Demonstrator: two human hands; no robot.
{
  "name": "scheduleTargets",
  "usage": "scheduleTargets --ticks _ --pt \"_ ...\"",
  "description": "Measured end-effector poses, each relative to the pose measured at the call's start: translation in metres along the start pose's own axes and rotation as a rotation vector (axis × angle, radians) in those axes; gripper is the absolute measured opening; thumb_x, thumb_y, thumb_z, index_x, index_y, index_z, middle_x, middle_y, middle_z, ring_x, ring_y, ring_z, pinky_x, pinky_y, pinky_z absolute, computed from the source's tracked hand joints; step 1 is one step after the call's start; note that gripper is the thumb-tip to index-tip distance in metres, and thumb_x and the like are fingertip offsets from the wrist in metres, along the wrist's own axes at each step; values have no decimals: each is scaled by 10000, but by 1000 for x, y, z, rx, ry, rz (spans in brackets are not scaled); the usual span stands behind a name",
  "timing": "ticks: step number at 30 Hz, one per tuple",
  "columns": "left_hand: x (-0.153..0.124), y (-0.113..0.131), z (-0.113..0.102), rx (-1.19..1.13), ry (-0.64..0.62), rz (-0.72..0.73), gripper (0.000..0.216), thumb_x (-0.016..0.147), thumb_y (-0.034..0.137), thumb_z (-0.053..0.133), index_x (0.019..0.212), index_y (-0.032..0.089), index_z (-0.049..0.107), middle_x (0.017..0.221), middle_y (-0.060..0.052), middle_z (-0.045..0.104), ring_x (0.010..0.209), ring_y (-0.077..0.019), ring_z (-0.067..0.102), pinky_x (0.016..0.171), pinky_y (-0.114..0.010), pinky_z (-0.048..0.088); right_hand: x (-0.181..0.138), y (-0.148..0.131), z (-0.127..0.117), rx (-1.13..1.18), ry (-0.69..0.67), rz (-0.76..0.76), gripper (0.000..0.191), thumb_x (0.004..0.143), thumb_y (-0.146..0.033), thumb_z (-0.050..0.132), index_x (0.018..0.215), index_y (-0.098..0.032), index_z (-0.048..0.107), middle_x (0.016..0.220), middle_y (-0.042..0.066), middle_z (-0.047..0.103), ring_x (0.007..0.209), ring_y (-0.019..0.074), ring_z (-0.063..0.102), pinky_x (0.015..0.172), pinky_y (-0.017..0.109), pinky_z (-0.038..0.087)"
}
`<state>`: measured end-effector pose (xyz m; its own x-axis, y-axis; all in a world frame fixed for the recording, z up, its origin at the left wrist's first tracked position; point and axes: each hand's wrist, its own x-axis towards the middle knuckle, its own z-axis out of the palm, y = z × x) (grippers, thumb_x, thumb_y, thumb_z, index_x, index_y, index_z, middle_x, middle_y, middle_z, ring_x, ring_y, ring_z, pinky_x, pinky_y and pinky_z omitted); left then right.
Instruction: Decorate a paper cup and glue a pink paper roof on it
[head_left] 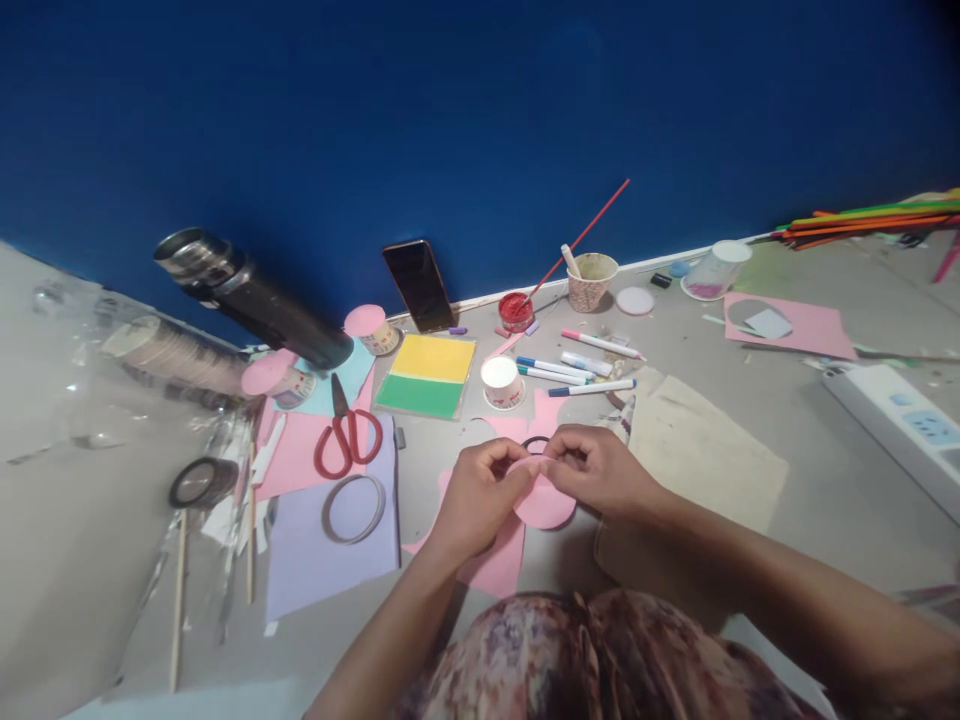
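Between my two hands is a round pink paper disc [545,507], pinched at its far edge. My left hand [480,490] has thumb and fingers closed on the left side of that edge. On the other side my right hand [592,470] pinches the same disc, its fingertips nearly meeting the left ones. Just beyond the fingers a dark ring [535,441] shows in part. Under my hands lie cut pieces of pink paper [495,565]. A small white paper cup [502,382] stands a little farther off.
Left are red-handled scissors [348,440], a tape roll [352,509] on purple paper [330,580], and a black flask [262,305]. Several markers [600,345] lie ahead, near a phone [418,285] and red paint pot [516,312]. A power strip [900,430] sits right.
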<state>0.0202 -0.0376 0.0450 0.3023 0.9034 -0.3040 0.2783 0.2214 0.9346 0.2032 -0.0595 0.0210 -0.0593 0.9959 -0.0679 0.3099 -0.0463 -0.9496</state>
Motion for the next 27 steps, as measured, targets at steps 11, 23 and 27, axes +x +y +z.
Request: scheduleTargets --ticks 11,23,27 --pt "4 1 -3 -142 148 -48 177 645 307 803 586 166 713 587 0 610 583 -124 494 562 -247 365 8 3 -12 364 62 125 352 883 -513 662 792 -193 775 707 39 697 630 158 574 550 266 423" --pt "2 -2 4 -101 123 -35 190 658 324 801 605 159 723 599 -6 623 607 -128 500 586 -251 377 0 0 -5 100 -21 20 151 808 -320 698 729 -202 751 685 5 702 629 149 570 554 254 380" --pt "2 -3 3 -84 71 -24 196 700 339 779 652 160 713 628 -4 626 606 -128 499 573 -245 378 1 0 -5 104 -20 -2 155 798 -316 682 704 -202 729 678 8 692 637 152 570 553 254 381"
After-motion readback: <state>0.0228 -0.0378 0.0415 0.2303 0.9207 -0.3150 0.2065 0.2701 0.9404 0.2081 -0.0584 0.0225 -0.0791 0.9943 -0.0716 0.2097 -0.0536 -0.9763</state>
